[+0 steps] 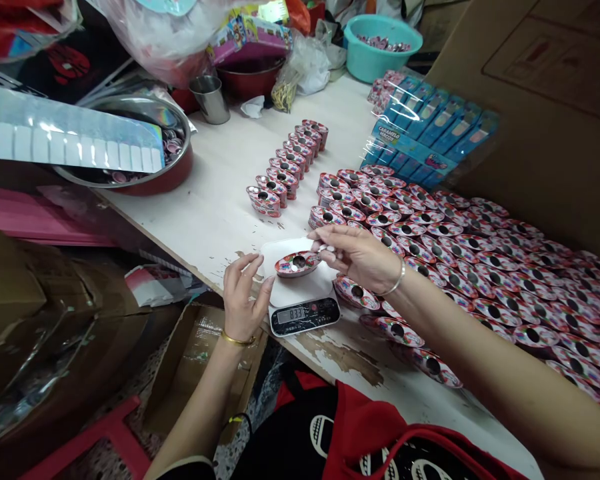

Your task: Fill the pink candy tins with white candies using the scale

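Observation:
An oval pink-and-red tin with a round hole (299,264) lies on the white pad of a small digital scale (304,316), whose display reads about 8.33. My left hand (245,297) sits at the pad's left edge, its fingers apart and holding nothing. My right hand (360,257) reaches in from the right, fingertips at the tin's right end. I cannot tell whether they grip it. Two double rows of matching tins (285,167) stand on edge beyond the scale. A large mass of tins (480,267) lies overlapping to the right.
The chipped white table (200,213) holds a steel bowl (180,127) with a silver-backed sheet (75,133) across it, a steel cup (210,100) and blue packaged strips (430,127). A teal basin (383,47) stands behind. Cardboard (545,100) walls the right side.

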Demonstrator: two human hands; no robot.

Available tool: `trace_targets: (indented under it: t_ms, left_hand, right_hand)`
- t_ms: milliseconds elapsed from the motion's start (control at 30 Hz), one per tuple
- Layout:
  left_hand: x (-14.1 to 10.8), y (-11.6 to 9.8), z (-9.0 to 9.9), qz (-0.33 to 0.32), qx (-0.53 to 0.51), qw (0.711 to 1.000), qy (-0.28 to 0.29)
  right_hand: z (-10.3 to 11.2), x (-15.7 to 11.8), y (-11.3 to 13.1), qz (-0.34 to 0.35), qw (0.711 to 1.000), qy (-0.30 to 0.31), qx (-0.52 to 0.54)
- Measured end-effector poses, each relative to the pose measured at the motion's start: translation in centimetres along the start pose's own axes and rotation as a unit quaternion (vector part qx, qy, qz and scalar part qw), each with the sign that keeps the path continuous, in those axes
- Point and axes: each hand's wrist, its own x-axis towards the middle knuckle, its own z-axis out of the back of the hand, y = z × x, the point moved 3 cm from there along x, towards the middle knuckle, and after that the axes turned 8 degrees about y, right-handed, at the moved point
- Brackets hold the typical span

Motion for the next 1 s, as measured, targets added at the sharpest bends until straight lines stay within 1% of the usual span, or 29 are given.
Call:
trace_targets:
  t_ms: [67,200,300,367,467,600,767,867,900,1000]
  left_hand:
    - [0.0,0.0,0.2,0.003,0.001,1.000,-0.007]
    - [-0.1,-0.1,0.4,-0.003,0.002,1.000,-0.014]
    - [-0.2,-0.3,0.3,-0.006,-0.001,1.000,-0.016]
    - [-0.3,-0.5,0.3,-0.013,-0.003,1.000,-0.019]
    - [-0.5,-0.9,0.1,-0.042,0.000,0.999,-0.013]
    - [-0.3,-1.6,-0.4,-0.087,0.024,0.996,0.011]
    - [0.7,-2.4,-1.7,-0.119,0.061,0.989,0.056]
    - [1.2,-2.5,-2.0,-0.112,0.067,0.989,0.072]
    - [1.3,-2.4,-1.9,-0.102,0.063,0.991,0.066]
    - [1.3,-1.9,-1.3,-0.067,0.040,0.997,0.025]
  right_hand:
    - [1.1,-0.9,0.4,0.004,0.999,-0.028,0.018]
    - [2.9,-2.5,0.4,0.011,0.999,-0.048,0.002]
    - [3.6,-3.2,0.0,0.015,0.997,-0.076,-0.029]
    - [3.6,-3.3,-0.2,0.019,0.996,-0.085,-0.033]
    - [3.2,-3.1,-0.4,0.021,0.996,-0.088,-0.020]
    - [2.4,-2.8,-0.4,0.018,0.996,-0.086,-0.005]
    - [1.1,-2.1,-0.9,0.013,0.998,-0.058,-0.008]
    - [0.0,-1.1,-1.4,0.020,0.999,-0.021,-0.019]
    - [-0.4,-0.8,-1.5,0.020,0.999,-0.009,-0.024]
    - [-1.3,0.3,-1.9,0.011,0.999,0.012,-0.041]
